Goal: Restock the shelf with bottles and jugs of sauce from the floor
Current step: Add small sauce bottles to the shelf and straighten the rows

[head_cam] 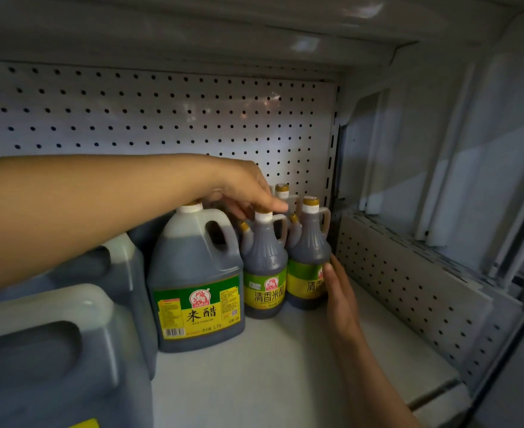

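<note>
On the white shelf board [273,372] stand dark vinegar containers. A large jug [197,279] with a green and yellow label sits left of two smaller handled bottles, the left one [265,273] and the right one [307,261]. More small bottles [282,193] stand behind them. My left hand [242,189] reaches over from the left, its fingers curled down onto the cap of the left small bottle. My right hand [338,288] lies flat, fingers straight, against the right side of the right small bottle.
Two more big jugs, a near one [54,359] and a farther one [112,267], fill the shelf's left front. A pegboard back wall [162,112] and a perforated side divider [409,291] bound the shelf. Bare shelf board lies in front of the small bottles.
</note>
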A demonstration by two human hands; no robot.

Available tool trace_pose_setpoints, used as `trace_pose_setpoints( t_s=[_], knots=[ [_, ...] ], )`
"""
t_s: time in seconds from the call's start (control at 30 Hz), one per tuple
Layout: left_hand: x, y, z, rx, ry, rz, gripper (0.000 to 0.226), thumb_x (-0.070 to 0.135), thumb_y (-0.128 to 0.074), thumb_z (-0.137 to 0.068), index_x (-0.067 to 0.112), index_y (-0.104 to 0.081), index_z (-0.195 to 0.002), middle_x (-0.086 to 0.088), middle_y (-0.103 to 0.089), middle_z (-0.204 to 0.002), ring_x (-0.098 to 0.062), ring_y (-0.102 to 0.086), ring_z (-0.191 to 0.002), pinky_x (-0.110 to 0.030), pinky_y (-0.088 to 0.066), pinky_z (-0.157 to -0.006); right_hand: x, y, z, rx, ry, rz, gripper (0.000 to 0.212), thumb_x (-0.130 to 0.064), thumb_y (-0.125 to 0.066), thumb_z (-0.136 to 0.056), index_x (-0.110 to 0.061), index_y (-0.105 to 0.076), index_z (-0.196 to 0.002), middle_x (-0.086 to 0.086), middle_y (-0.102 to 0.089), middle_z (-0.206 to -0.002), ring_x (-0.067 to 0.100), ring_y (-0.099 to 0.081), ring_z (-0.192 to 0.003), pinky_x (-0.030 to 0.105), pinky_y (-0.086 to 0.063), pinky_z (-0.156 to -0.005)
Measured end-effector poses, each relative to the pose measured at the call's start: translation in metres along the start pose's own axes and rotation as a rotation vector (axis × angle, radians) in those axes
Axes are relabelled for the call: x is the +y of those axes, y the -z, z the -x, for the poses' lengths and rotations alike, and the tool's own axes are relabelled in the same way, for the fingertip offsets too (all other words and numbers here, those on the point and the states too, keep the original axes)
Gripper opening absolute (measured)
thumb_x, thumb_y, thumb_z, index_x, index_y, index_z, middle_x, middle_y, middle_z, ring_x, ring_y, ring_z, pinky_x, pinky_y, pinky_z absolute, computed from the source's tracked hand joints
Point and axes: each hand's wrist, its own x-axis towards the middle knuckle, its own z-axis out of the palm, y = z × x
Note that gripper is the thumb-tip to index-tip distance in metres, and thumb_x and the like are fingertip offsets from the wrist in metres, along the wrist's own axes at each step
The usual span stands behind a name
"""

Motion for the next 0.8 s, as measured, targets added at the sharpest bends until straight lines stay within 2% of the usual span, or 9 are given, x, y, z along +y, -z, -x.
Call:
trace_pose_setpoints(
  t_s=[0.13, 0.23, 0.4, 0.57, 0.7, 0.8],
  knots=[
    [-0.001, -0.017, 0.002, 0.021, 0.034, -0.022, 0.036, 0.024, -0.08, -0.082, 0.006, -0.069, -0.111, -0.008, -0.07, -0.097, -0.023, -0.068, -0.089, -0.035, -0.059, -0.08, 0.002, 0.001, 0.0, -0.005, -0.013, 0.006, 0.055, -0.042, -0.05, -0.097, -0.025, -0.048, -0.149, -0.016, -0.058, -0.137, -0.019, -0.058, -0.109, 0.002, -0.047, -0.079],
    [-0.001, -0.022, 0.001, 0.039, 0.046, -0.061, 0.029, 0.022, -0.076, -0.087, 0.004, -0.068, -0.109, -0.009, -0.068, -0.088, -0.019, -0.064, -0.072, -0.031, -0.058, -0.07, 0.002, 0.001, -0.001, 0.003, -0.016, 0.012, 0.063, -0.048, -0.052, -0.092, -0.026, -0.047, -0.15, -0.014, -0.057, -0.14, -0.019, -0.056, -0.11, 0.004, -0.047, -0.08],
    [0.002, -0.026, 0.002, 0.096, 0.064, -0.08, 0.023, 0.024, -0.075, -0.088, 0.003, -0.066, -0.094, -0.01, -0.067, -0.078, -0.018, -0.064, -0.061, -0.026, -0.058, -0.058, 0.003, 0.002, -0.002, 0.002, -0.02, 0.017, 0.043, -0.035, -0.047, -0.104, -0.032, -0.044, -0.147, -0.031, -0.055, -0.124, -0.027, -0.056, -0.099, -0.001, -0.045, -0.075],
    [0.008, -0.03, 0.001, 0.092, 0.102, -0.072, 0.023, 0.025, -0.071, -0.091, 0.004, -0.061, -0.09, -0.01, -0.064, -0.079, -0.019, -0.064, -0.059, -0.027, -0.058, -0.055, 0.0, 0.0, -0.001, 0.011, -0.015, -0.001, 0.033, -0.03, -0.047, -0.105, -0.035, -0.046, -0.138, -0.029, -0.056, -0.123, -0.023, -0.058, -0.102, 0.002, -0.046, -0.077],
    [0.01, -0.03, 0.004, 0.071, 0.139, -0.054, 0.027, 0.023, -0.069, -0.093, -0.001, -0.064, -0.105, -0.011, -0.063, -0.081, -0.019, -0.062, -0.058, -0.025, -0.057, -0.052, 0.003, 0.001, -0.001, 0.009, -0.017, 0.007, 0.035, -0.03, -0.045, -0.106, -0.034, -0.045, -0.141, -0.03, -0.056, -0.122, -0.025, -0.057, -0.1, 0.0, -0.045, -0.076],
    [0.012, -0.03, 0.005, 0.039, 0.149, -0.048, 0.027, 0.022, -0.07, -0.093, -0.001, -0.064, -0.106, -0.012, -0.065, -0.082, -0.019, -0.064, -0.059, -0.026, -0.058, -0.055, 0.003, 0.001, -0.001, 0.012, -0.013, 0.034, 0.037, -0.033, -0.045, -0.106, -0.035, -0.043, -0.143, -0.032, -0.054, -0.122, -0.028, -0.055, -0.099, -0.002, -0.043, -0.076]
  ],
)
